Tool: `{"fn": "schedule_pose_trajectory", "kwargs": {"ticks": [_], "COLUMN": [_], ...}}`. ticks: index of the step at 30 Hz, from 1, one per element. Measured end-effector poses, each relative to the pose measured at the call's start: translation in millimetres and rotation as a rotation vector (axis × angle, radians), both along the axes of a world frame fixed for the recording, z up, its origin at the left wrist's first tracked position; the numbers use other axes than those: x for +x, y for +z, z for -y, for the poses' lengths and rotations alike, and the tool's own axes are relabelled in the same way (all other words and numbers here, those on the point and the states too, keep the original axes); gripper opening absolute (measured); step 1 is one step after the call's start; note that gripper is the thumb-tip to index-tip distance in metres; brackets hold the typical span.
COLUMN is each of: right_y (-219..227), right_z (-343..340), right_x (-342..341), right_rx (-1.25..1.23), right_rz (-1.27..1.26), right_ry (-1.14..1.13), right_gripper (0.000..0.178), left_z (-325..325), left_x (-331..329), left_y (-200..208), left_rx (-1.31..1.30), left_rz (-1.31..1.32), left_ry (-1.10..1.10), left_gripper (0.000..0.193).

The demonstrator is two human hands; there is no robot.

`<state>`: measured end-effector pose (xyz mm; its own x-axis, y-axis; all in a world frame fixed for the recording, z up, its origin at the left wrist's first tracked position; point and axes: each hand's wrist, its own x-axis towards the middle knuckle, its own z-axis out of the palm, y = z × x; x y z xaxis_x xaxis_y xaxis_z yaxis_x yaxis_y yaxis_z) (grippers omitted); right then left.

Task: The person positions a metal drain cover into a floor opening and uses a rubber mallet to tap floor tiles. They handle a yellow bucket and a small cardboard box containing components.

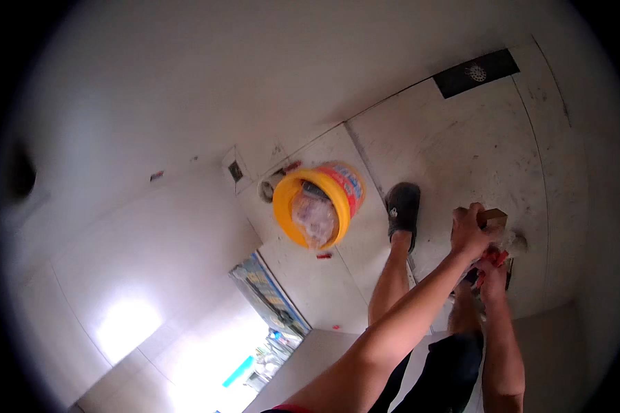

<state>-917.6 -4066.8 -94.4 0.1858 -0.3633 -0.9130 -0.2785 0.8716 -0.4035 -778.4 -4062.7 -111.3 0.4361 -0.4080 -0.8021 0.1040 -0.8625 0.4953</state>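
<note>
Both hands are together at the right, low over the tiled floor. My left hand (470, 233) is closed at the near side of a small brown cardboard box (494, 218), its fingers curled over the edge; what they grip is partly hidden. Crumpled clear plastic (508, 239) shows beside that hand. Just below, my right hand (491, 282) is closed around several small red plastic pieces (492, 260), which stick out past the fingers. Their exact shape is blurred.
A yellow bucket (280, 206) with clear plastic bags (315, 217) inside stands left of my foot in a dark clog (403, 206). Small red pieces (324, 256) lie on the floor. A dark rectangular drain strip (455, 79) is at the far right, and a square drain (235, 171) lies beyond the bucket.
</note>
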Motion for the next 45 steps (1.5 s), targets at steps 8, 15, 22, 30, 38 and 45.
{"fn": "schedule_pose_trajectory", "kwargs": {"ticks": [8, 15, 22, 30, 38, 45], "right_y": [117, 185, 202, 187, 139, 60], "right_z": [-12, -75, -162, -248, -269, -247], "right_x": [21, 56, 104, 192, 384, 475], "right_rx": [-0.189, -0.308, -0.038, 0.023, -1.043, -1.361], "right_rz": [0.038, 0.226, 0.026, -0.125, -0.491, -0.559], "right_ry": [0.500, 1.013, 0.952, 0.958, 1.624, 2.186], "right_gripper": [0.027, 0.027, 0.012, 0.011, 0.043, 0.053], "left_z": [-109, -229, -366, -555, -686, -647], "left_x": [3, -30, -35, -11, 11, 8], "left_y": [98, 141, 182, 203, 224, 226], "left_rx": [-0.100, -0.366, -0.508, -0.681, -0.623, -0.721], "left_rz": [-0.057, -0.287, -0.577, -0.629, -0.383, -0.299], "left_ry": [0.484, 1.120, 1.634, 1.740, 1.791, 2.045], "left_gripper": [0.070, 0.059, 0.046, 0.053, 0.070, 0.072]}}
